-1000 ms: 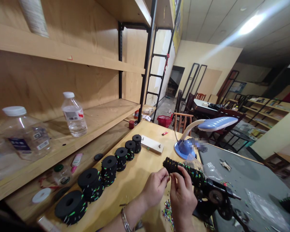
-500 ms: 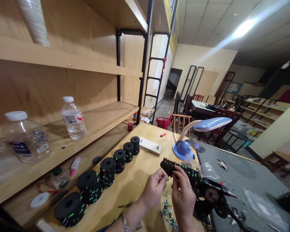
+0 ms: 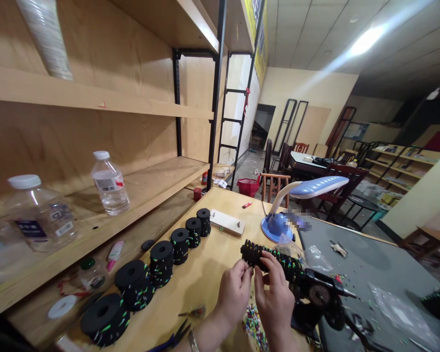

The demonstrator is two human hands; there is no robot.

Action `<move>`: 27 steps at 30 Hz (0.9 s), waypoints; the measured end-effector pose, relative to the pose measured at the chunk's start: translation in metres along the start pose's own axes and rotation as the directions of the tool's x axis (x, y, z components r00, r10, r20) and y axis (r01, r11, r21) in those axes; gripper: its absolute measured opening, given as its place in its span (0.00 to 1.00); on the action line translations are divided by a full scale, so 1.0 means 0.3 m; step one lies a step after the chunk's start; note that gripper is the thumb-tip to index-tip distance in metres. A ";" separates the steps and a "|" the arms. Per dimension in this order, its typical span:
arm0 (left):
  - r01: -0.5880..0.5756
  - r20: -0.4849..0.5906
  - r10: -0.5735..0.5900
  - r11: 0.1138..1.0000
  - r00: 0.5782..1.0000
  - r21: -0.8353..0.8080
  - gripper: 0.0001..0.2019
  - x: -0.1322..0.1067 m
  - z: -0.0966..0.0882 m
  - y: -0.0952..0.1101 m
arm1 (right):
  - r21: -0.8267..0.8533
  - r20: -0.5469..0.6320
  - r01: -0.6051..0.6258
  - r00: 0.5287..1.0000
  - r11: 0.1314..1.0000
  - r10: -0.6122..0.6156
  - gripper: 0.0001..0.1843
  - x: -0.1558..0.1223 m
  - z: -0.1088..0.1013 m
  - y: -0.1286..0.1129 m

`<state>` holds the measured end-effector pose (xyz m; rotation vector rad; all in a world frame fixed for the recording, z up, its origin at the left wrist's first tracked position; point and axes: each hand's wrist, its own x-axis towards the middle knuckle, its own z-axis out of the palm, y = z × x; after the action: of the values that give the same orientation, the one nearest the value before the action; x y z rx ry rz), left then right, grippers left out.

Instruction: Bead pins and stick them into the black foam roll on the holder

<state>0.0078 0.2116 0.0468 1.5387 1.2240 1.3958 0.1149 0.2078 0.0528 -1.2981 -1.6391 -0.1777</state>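
Clearly, the fine work sits toward the right edge of a wooden desk (image 3: 205,264), where I follow it remotely through the head camera. A black ridged roll (image 3: 289,263), dotted with green and other coloured bits, reaches over the desk from a black hand-cranked machine (image 3: 317,293) at that right edge. Its free end points left, toward the shelving.

The left hand (image 3: 236,288) has thumb and forefinger drawn together just beside that free end; whatever they may pinch is too small for me to make out. The right hand (image 3: 275,293) rests its curled fingers against the roll's near side, apparently touching; I cannot tell whether they grip anything.

Done well, I judge, this close fingertip work calls for a light right-hand touch, enough to steady the roll without flattening its ridges, with the left pinch short and near the surface. I would brace the wrists and take one ridge at a time, since a dropped piece could be lost among the loose coloured bits (image 3: 254,322) heaped below, between the forearms. The blue lamp (image 3: 276,227), by the desk's far right corner, should be angled so that the fingers throw no shadow. A row of black spools (image 3: 161,259) lines the left edge, well clear of the hands.
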 end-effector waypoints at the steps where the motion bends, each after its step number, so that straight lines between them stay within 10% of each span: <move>1: 0.001 -0.013 -0.001 1.000 1.000 0.025 0.11 -0.002 0.001 -0.002 | -0.004 0.013 -0.010 1.000 1.000 0.010 0.13 0.000 -0.001 -0.002; 27: 0.010 -0.042 -0.002 0.982 0.999 0.189 0.12 0.001 -0.004 0.008 | -0.243 -0.086 -0.048 0.996 0.969 0.028 0.18 0.013 0.035 -0.049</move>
<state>0.0070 0.2110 0.0494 1.6388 1.4196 1.3452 0.0971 0.2110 0.0569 -1.4865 -1.5565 -0.4158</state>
